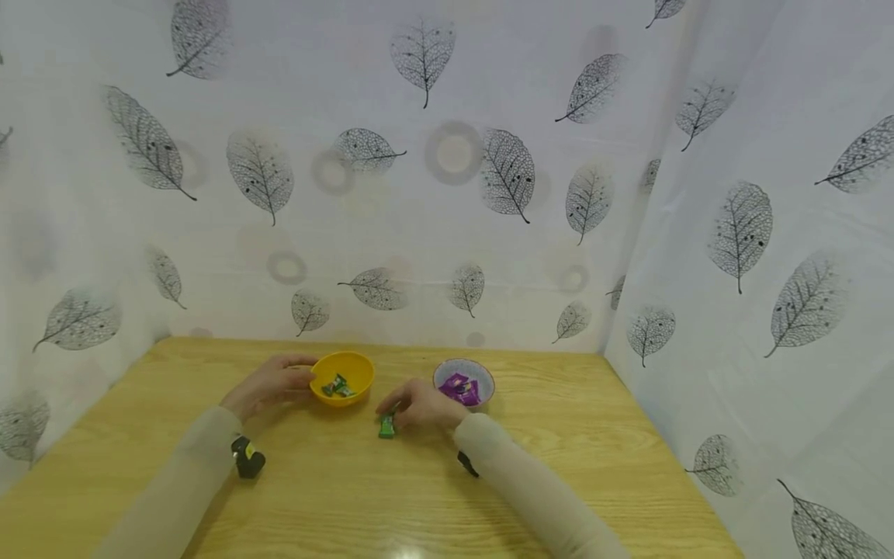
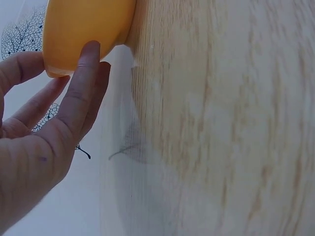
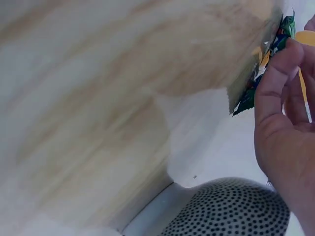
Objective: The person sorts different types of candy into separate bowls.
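A yellow bowl (image 1: 364, 378) stands on the wooden table with a few green wrapped candies (image 1: 340, 386) inside. My left hand (image 1: 274, 383) holds the bowl's left side at the rim; the left wrist view shows its fingers (image 2: 78, 93) against the outer wall. Just right of that bowl, my right hand (image 1: 422, 404) pinches a single green wrapped candy (image 1: 387, 426) at the tabletop. From the right wrist, the thumb lies along this candy (image 3: 248, 96) and partly covers it. Behind the right hand is a patterned bowl (image 1: 486, 376) holding several purple wrapped candies (image 1: 461, 388).
The wooden table (image 1: 335, 497) reaches back to a white curtain (image 1: 307, 62) printed with grey leaves, which also hangs along the sides. The dotted outside of the patterned bowl (image 3: 231, 211) appears close beneath the right hand in the right wrist view.
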### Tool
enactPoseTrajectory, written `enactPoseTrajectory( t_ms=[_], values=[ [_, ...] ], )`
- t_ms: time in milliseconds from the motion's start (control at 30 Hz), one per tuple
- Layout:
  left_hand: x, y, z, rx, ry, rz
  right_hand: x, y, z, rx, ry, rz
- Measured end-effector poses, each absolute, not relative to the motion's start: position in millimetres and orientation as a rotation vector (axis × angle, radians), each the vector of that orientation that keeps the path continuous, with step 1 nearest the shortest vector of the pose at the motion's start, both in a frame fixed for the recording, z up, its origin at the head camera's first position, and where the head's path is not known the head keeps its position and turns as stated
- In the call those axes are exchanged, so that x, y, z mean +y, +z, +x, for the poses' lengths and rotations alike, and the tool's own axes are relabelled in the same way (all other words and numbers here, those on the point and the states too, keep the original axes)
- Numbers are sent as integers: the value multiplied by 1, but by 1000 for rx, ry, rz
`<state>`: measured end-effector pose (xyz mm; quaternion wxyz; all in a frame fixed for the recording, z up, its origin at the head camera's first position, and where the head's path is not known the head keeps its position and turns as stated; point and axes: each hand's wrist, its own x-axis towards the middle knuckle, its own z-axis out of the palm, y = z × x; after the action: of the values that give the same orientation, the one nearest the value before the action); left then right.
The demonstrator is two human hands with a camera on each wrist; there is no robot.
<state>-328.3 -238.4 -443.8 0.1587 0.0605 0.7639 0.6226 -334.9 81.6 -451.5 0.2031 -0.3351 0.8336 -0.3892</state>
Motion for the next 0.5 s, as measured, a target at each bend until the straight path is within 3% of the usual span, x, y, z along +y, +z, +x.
enactPoseTrajectory(
  t_ms=[500],
  values=[
    [-238,-444,-329,2169,1791,172,77,-451,-328,2455,-856,-1074]
  ],
)
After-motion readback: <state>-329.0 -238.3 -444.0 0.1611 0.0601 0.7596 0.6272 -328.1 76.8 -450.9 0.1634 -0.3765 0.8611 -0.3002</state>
